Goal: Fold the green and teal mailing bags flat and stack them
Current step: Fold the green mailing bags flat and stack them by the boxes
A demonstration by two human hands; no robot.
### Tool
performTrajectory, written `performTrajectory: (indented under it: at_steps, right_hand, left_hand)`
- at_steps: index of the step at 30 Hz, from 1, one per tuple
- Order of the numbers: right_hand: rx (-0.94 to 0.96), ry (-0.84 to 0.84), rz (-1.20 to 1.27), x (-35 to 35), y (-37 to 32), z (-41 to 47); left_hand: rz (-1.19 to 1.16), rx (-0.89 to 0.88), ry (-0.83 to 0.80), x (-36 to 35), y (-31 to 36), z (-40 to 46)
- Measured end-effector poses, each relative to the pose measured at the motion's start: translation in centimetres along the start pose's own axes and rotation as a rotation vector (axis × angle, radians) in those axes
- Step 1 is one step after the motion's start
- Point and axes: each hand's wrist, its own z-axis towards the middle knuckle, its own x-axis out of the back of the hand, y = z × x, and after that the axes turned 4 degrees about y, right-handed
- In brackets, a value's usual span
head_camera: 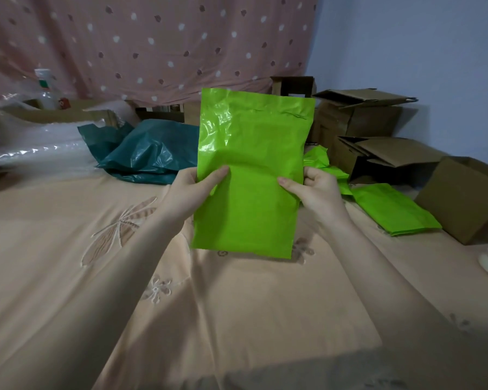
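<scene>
**Green bag held upright over the bed**

Both hands grip one bright green glossy plastic mailing bag [251, 175], held upright above the peach bedsheet with embroidered dragonfly and flowers [96, 277]. The bag hangs clear of the sheet; its upper half is wrinkled and shiny, its lower half smoother.

Left hand [193, 192]: pinching the bag's left edge about mid-height, thumb across the front face, other fingers hidden behind the plastic.

Right hand [312, 190]: pinching the right edge at about the same height, thumb on the front, fingers curled round the edge.

Behind the held bag, to the left: a crumpled heap of dark teal plastic mailing bags [144, 156] lying on the bed. Further left, clear bubble wrap sheeting [40, 142].

To the right: a flat folded green bag [392, 209] lying on the sheet, with more loose crumpled green plastic [319, 159] just behind it. Several open brown cardboard boxes [378, 130] crowd the right side near the blue wall.

Backdrop: pink curtain with white and dark dots [152, 46].
</scene>
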Motion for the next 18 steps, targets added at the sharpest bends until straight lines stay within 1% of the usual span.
performTrajectory:
  at_steps: [5, 8, 14, 18]
  right_hand:
    - [0.042, 0.048, -0.113, 0.0, 0.7, 0.9]
    - [0.042, 0.042, -0.131, -0.2, 1.0, 1.5]
    - [0.008, 0.058, -0.045, -1.4, 1.6, 2.8]
    - [0.052, 0.063, 0.028, -1.8, 1.3, 3.2]
  left_hand:
    - [-0.038, -0.021, 0.072, 0.5, -0.8, 1.1]
    - [-0.048, -0.024, 0.066, 0.7, -1.3, 1.9]
    - [-0.057, -0.028, 0.124, 0.3, -1.5, 3.2]
    - [-0.108, -0.069, 0.144, 0.2, -1.0, 3.6]
